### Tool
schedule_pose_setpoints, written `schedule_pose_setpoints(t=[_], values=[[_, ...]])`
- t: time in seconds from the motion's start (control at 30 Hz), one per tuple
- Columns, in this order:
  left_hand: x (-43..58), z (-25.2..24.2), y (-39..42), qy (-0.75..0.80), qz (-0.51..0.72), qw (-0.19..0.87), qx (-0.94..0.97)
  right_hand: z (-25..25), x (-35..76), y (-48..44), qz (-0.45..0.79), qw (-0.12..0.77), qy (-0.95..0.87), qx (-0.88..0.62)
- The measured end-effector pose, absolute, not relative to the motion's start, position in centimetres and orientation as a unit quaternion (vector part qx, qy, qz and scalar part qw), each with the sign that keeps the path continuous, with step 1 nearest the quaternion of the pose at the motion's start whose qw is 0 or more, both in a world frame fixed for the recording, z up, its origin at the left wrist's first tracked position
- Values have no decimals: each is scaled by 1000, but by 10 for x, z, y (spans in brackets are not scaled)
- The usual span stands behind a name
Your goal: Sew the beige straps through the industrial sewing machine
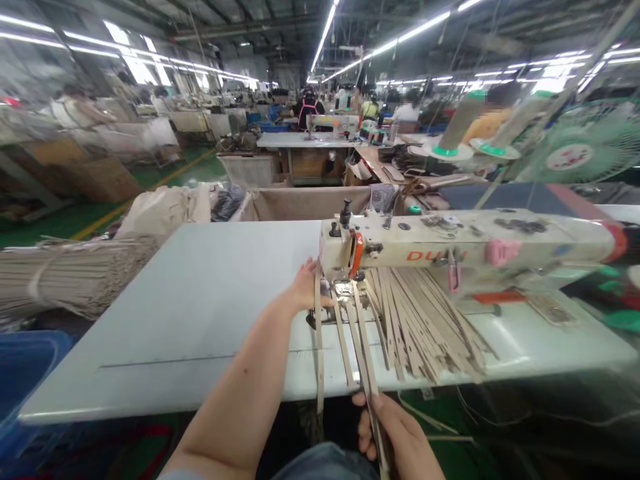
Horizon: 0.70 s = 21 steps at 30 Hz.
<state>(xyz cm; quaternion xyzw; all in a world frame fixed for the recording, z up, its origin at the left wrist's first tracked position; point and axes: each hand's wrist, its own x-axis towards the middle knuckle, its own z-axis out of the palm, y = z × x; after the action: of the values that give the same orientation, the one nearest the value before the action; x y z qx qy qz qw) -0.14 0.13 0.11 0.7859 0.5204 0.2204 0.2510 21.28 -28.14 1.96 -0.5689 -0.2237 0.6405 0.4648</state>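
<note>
The right hand is closed, its thumb pressed over curled fingers on narrow beige fabric strips just off the table's near edge; at least 2 strips run up from this pinch towards the presser foot, and their lower ends hang below the hand; to guide them well, I would keep that pinch light, hold the strips flat and in line with the foot, and let the machine draw them without tugging; the left hand lies beside the foot on its left, fingers loosely extended, with a hanging strip crossing in front of it; whether its fingertips grip that strip or merely steady it, I cannot tell; its fingers lie close to the needle area, so keeping them beside the foot and out of the needle's path would be prudent; another strip lies between the hanging strip and the held ones, its end near the table edge; right of these, a fanned pile of strips lies under the arm of the industrial sewing machine; the white tabletop spreads left, with a tied bundle of strips beyond its edge.
</note>
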Motion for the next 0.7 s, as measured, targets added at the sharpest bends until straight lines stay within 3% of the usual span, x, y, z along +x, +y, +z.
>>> schedule_pose_setpoints(t=[0.23, 0.7], values=[[2, -1, 6, 510, 187, 226, 808, 21, 212, -286, 672, 458, -136, -566], [4, 7, 3, 507, 192, 233, 807, 21, 212, -288, 659, 458, -181, -569]])
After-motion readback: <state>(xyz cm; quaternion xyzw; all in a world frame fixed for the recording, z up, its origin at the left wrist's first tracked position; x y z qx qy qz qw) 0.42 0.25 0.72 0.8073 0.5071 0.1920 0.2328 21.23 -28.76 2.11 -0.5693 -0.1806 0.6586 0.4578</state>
